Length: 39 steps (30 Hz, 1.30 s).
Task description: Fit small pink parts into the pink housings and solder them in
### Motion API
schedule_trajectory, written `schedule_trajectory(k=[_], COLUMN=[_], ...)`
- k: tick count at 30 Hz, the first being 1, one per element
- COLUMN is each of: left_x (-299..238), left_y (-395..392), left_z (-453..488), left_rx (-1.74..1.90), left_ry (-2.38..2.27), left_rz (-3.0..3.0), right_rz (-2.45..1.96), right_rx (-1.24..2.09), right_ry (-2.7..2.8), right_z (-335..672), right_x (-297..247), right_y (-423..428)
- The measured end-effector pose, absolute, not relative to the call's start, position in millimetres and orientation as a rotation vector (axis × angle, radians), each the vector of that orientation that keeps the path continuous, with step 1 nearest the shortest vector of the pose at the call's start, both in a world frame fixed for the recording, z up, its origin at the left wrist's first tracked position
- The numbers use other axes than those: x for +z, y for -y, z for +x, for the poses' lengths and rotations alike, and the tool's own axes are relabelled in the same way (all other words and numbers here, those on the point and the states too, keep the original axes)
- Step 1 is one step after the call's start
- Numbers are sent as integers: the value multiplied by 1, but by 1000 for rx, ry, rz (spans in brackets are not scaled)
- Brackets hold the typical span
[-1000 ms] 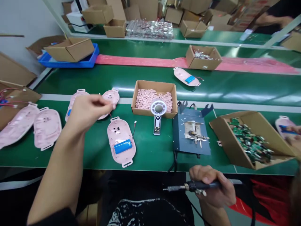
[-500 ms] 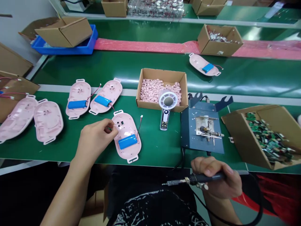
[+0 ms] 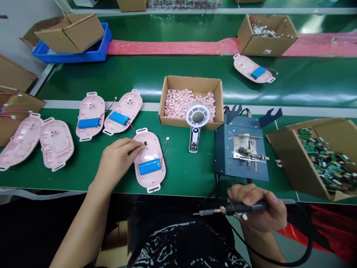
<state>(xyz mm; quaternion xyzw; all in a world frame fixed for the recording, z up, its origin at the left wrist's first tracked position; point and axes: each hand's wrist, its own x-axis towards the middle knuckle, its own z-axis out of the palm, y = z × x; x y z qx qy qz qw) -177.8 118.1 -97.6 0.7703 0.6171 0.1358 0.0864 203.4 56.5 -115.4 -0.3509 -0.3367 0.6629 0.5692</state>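
My left hand (image 3: 119, 158) is over the upper left of a pink plastic shell (image 3: 150, 180), its thumb and forefinger pinched together. Whatever lies between those fingertips is too small to make out. The shell lies inside-up and carries a blue battery pack (image 3: 150, 167), whose red and black lead ends in a white plug. Low on the right, my right hand (image 3: 259, 208) is closed round the dark handle of a soldering iron (image 3: 212, 211). Its tip points left, in front of the table edge, and its cable loops down to the right.
Beyond the shell stand a carton of small pink parts (image 3: 162, 117) and a small handheld fan (image 3: 194, 139). A blue metal soldering stand (image 3: 223, 163) and a carton of green circuit boards (image 3: 290, 160) are at right. More pink shells (image 3: 90, 106) lie left.
My left hand has shifted right, and its fingertips have come together over the shell's upper part. The right hand still holds the iron in nearly the same place. The view has tilted slightly.
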Motion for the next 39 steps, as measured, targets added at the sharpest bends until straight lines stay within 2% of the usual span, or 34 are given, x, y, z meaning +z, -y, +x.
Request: schedule_trajectory(k=[12, 39], left_x=[-112, -102], left_y=[-121, -116], left_z=[-189, -186], left_rx=[592, 451], left_ry=[-1843, -1855], left_rz=[2208, 2392], right_rz=[-813, -823], right_rx=[1551, 1524], right_ry=[787, 739], right_z=[207, 209], right_x=[-118, -121], right_y=[-54, -49])
